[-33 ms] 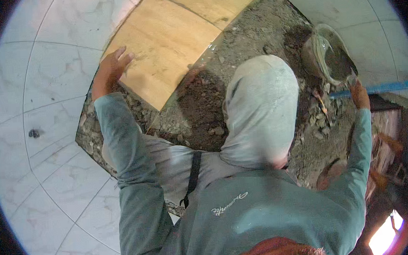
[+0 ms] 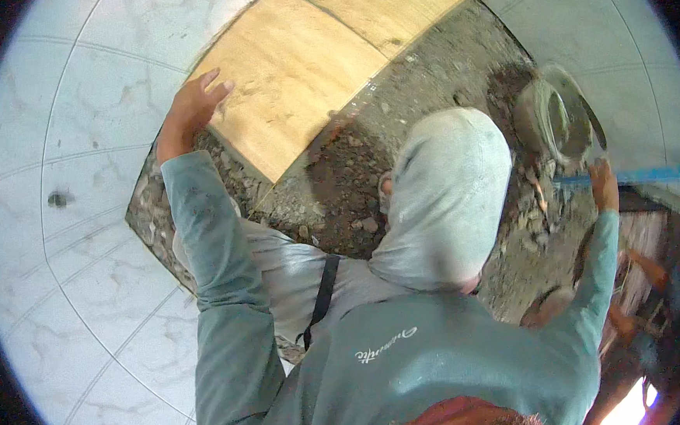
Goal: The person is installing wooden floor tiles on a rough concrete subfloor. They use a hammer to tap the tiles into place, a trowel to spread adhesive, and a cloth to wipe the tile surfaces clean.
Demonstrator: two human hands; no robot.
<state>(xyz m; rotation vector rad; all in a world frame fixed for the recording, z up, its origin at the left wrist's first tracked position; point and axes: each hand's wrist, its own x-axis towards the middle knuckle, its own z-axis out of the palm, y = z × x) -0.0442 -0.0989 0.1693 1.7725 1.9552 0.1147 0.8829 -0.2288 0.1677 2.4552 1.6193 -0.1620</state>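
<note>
My left hand point(image 2: 192, 112) is open at the corner of a pale yellow wood-look tile point(image 2: 278, 99), its fingers apart and resting on or just above the tile's edge. On the far right my right hand point(image 2: 603, 182) is closed beside the rim of a bucket point(image 2: 536, 115). A narrow dark strip runs along the bucket's right side above that hand; I cannot make out whether the fingers grip it or the rim. The bucket looks tilted, with greyish matter inside, blurred.
Another yellow tile point(image 2: 390, 11) adjoins the first. Rubble and loose grey soil point(image 2: 345, 173) lie beside them, around my bent knee point(image 2: 451, 182). White marbled floor tiles point(image 2: 89, 189) border the pit. A blue strip point(image 2: 626, 176) and clutter point(image 2: 647, 271) are at the right.
The whole view has shifted and turned slightly, so the bucket and my right hand appear lower. My left hand stays at the tile's corner.
</note>
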